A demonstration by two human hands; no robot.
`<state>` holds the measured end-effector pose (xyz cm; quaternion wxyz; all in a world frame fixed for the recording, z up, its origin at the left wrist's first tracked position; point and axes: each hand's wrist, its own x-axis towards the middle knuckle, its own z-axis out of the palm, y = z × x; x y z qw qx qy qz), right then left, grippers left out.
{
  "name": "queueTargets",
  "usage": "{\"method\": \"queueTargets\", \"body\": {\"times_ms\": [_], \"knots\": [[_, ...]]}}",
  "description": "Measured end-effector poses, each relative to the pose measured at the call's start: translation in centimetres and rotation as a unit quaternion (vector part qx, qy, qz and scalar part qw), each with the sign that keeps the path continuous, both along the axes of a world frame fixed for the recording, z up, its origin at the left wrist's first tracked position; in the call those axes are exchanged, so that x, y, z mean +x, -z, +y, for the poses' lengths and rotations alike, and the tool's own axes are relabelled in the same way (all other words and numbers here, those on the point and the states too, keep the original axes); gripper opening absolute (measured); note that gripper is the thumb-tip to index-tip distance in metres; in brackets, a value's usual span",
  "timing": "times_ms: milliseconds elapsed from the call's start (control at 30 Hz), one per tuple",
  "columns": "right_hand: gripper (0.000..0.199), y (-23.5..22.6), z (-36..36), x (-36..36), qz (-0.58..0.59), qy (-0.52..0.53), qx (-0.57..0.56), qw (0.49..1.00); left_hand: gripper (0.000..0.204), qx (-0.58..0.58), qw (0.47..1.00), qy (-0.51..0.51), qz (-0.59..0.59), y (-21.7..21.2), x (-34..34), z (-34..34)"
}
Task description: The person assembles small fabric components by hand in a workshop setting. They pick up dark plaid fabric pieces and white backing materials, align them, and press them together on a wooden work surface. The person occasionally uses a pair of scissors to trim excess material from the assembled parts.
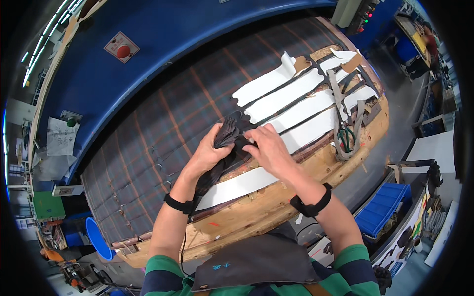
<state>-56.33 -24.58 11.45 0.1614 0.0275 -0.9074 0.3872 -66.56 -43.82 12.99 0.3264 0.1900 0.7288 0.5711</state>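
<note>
My left hand (pixel 207 152) is closed around a bunched stack of dark, thin, folded strips (pixel 227 132). Just to its right, my right hand (pixel 270 149) has its fingers curled together beside the bunch; whatever they pinch is hidden. Beneath both hands lies dark plaid cloth (pixel 168 111) with orange lines, spread over a wooden board (pixel 316 170). Several long white strips (pixel 284 93) with notched ends lie to the right of my hands. Another white strip (pixel 237 188) lies nearer me, below my right hand.
Green-handled scissors (pixel 347 138) lie among grey straps (pixel 336 96) at the board's right. Behind the board runs a blue machine body (pixel 163 37) with a red push button (pixel 123 51). A blue crate (pixel 382 208) stands at right, and a blue bin (pixel 98 239) at lower left.
</note>
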Motion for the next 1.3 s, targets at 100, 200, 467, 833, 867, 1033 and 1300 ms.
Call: {"method": "queueTargets", "body": {"times_ms": [100, 200, 467, 833, 867, 1033, 1300], "knots": [[0.018, 0.4, 0.7, -1.0, -0.004, -0.018, 0.038, 0.999, 0.039, 0.048, 0.999, -0.023, -0.011, 0.4, 0.6, -0.3], [0.02, 0.4, 1.0, -1.4, -0.002, -0.022, 0.061, 0.998, 0.041, 0.047, 0.998, -0.033, 0.017, 1.1, 1.0, -0.4], [0.026, -0.3, 0.6, -2.4, -0.02, -0.009, 0.039, 0.999, 0.041, 0.04, 0.997, -0.056, 0.047, 1.9, 1.7, -0.5], [0.033, 1.3, 2.1, -2.3, -0.147, -0.019, -0.161, 0.976, 0.037, 0.055, 0.994, -0.062, 0.065, 1.1, 1.1, -0.8], [0.032, 1.1, 2.3, -2.6, -0.174, -0.031, -0.178, 0.968, 0.037, 0.052, 0.995, -0.063, 0.05, 0.6, 1.0, -1.0], [0.025, -0.5, 2.0, -3.0, -0.251, -0.039, -0.208, 0.945, 0.046, 0.025, 0.997, -0.01, 0.072, 1.1, 1.1, -0.5], [0.019, -1.4, 4.2, -0.8, -0.068, 0.064, -0.158, 0.983, 0.035, -0.041, 0.998, 0.007, 0.048, 1.4, 0.6, 0.5]]}}
